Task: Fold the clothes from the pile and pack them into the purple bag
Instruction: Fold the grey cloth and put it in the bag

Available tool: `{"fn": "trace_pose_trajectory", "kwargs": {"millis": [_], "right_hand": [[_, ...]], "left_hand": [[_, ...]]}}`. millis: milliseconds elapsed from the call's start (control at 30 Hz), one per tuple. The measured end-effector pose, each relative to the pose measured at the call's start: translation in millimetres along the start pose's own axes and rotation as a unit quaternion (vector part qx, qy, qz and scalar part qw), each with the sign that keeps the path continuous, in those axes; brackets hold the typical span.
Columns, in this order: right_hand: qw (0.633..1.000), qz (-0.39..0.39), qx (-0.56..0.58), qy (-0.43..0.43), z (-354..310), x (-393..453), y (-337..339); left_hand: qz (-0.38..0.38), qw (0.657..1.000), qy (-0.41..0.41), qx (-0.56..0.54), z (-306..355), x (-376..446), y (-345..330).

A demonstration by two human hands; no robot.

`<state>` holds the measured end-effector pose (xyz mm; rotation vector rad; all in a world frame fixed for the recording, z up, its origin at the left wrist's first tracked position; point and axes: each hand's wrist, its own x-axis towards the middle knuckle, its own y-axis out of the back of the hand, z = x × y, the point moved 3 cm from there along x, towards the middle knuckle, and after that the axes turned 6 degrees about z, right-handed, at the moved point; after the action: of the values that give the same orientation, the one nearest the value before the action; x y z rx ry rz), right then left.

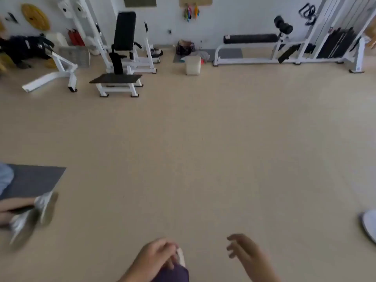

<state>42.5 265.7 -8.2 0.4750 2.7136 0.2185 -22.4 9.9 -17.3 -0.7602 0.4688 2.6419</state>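
My left hand [156,257] is low at the bottom centre, its fingers curled beside a dark purple thing [173,274] with a small white piece [181,259] at its top. Blur hides whether the purple thing is the bag and whether the hand grips it. My right hand [246,253] hovers to the right with loosely bent fingers and holds nothing. No clothes pile is in view.
A wide beige floor [203,149] stretches ahead. White gym benches and machines [122,58] line the far wall, with a white bin [192,65] in front of it. A grey mat [34,180] and another person's silver shoes [32,216] lie at left. A white shoe [369,224] shows at right.
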Motion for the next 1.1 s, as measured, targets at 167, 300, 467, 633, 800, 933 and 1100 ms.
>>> {"fn": "trace_pose_trajectory", "kwargs": {"millis": [167, 300, 467, 633, 800, 933, 1100], "right_hand": [[0.993, -0.065, -0.002, 0.102, -71, 89, -38], [0.986, -0.09, 0.016, 0.14, -124, 163, -66], [0.992, -0.095, 0.0, 0.079, -165, 261, -83], [0.999, -0.046, -0.023, 0.002, -177, 361, -62], [0.999, 0.005, 0.01, -0.035, -186, 484, -31], [0.999, 0.003, 0.034, -0.03, -219, 615, -14], [0.996, -0.07, 0.054, 0.015, -311, 772, -13]], "left_hand": [[0.082, 0.995, -0.019, -0.059, 50, 69, 26], [0.128, 0.983, -0.046, -0.122, 91, 136, 54], [0.08, 0.984, -0.07, -0.141, 172, 232, 88], [-0.014, 0.988, -0.112, -0.102, 273, 355, 94], [-0.067, 0.982, -0.153, -0.089, 367, 494, 78], [-0.054, 0.986, -0.148, -0.058, 442, 603, 69], [-0.037, 0.992, -0.117, -0.033, 521, 707, 81]]}}
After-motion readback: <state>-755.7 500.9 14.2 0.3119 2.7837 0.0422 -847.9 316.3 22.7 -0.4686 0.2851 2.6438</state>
